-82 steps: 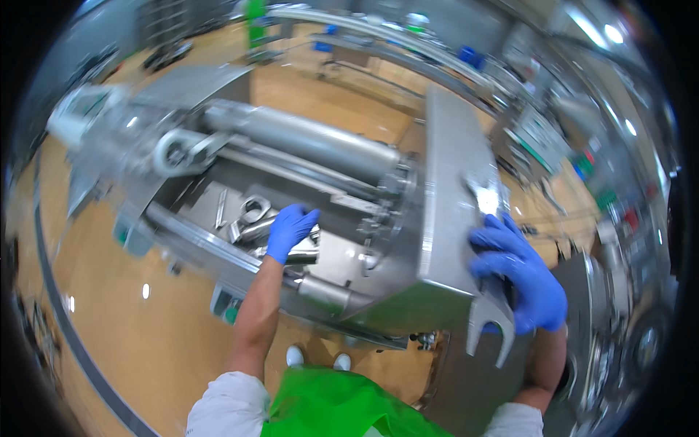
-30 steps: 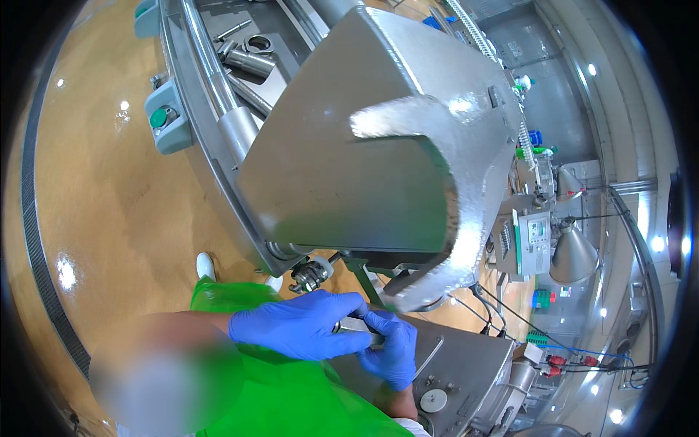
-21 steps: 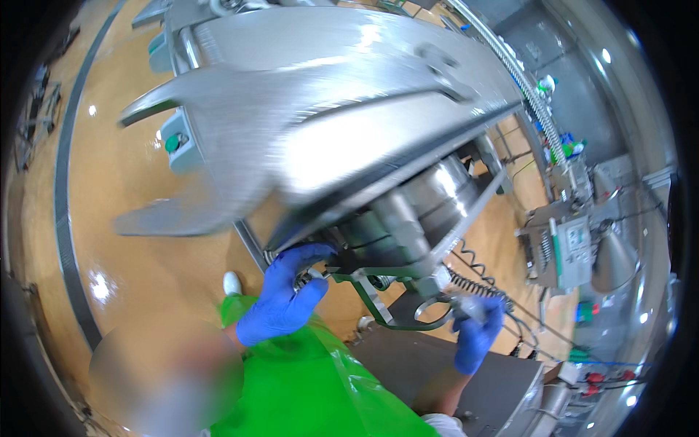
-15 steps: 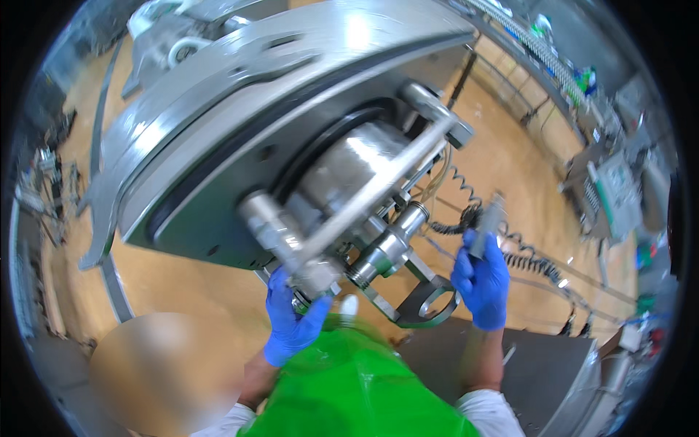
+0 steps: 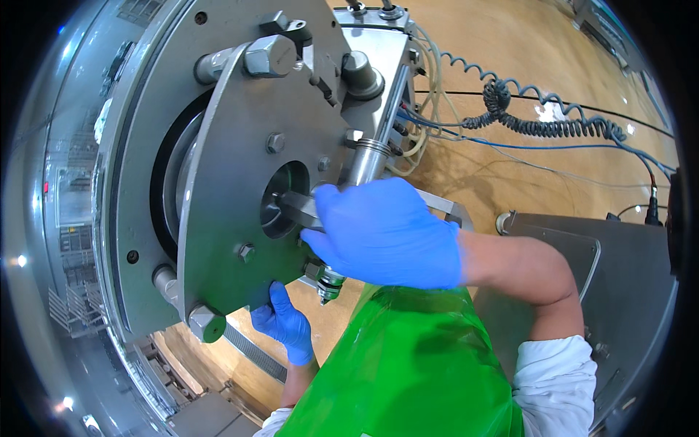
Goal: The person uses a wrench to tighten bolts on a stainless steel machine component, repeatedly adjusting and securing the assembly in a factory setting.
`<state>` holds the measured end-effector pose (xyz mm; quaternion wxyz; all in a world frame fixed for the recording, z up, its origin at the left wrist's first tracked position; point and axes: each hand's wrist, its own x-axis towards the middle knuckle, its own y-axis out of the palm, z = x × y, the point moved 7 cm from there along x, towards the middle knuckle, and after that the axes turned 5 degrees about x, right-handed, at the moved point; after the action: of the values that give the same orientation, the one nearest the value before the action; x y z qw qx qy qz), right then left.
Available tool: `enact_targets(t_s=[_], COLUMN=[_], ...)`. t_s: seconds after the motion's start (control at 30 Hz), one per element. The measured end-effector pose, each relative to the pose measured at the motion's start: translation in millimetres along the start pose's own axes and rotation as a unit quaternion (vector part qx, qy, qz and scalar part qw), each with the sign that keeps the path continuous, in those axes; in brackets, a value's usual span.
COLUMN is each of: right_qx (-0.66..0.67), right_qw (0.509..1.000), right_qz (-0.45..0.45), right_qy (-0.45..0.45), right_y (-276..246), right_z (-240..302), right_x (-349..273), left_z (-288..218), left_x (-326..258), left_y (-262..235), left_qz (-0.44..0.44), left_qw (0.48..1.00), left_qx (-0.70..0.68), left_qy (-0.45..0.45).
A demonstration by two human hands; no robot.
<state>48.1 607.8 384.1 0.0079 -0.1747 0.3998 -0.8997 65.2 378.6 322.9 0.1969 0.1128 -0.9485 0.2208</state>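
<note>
Gloved fingers touch a steel machine plate above tan floor.

Both gloves, the right hand and the left hand, are bright blue. The apron is vivid green, the sleeve white, the end plate dull grey steel, the floor tan.

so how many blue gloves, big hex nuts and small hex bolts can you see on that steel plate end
blue gloved hands: 2, right hand at the centre hole, left hand under the steel plate
large hex nuts: 3
small hex bolts: 3
total: 8
</note>
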Motion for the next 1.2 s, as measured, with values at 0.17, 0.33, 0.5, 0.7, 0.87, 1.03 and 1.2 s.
enact_targets(t_s=[0.17, 0.33, 0.5, 0.7, 0.87, 1.03, 1.2], right_qx=[-0.015, 0.017, -0.069, -0.135, 0.092, 0.206, -0.115], right_qw=[1.0, 1.0, 0.997, 0.989, 0.972, 0.939, 0.993], right_qz=[0.001, -0.019, -0.04, -0.047, 0.127, 0.15, 0.019], right_qy=[-0.017, -0.013, -0.014, -0.018, 0.175, 0.23, 0.016], right_y=[15, 17, 29, 34, 30, 19, 29], right_z=[-2, -1, 5, 8, -5, -13, 12], right_x=[20, 25, 30, 36, 40, 52, 39], left_z=[6, 9, 8, 14, 14, 38, 19], left_x=[0, 2, 6, 6, 0, -12, -5], left_y=[1, -1, -3, -7, -6, -3, -1], left_qz=[0.018, 0.008, 0.023, 0.039, 0.068, 0.107, 0.09], left_qw=[1.0, 0.999, 0.998, 0.999, 0.998, 0.992, 0.994], left_qx=[-0.002, 0.006, 0.026, 0.002, -0.007, -0.01, -0.028], left_qy=[0.016, 0.035, 0.055, 0.028, 0.0, -0.061, -0.062])
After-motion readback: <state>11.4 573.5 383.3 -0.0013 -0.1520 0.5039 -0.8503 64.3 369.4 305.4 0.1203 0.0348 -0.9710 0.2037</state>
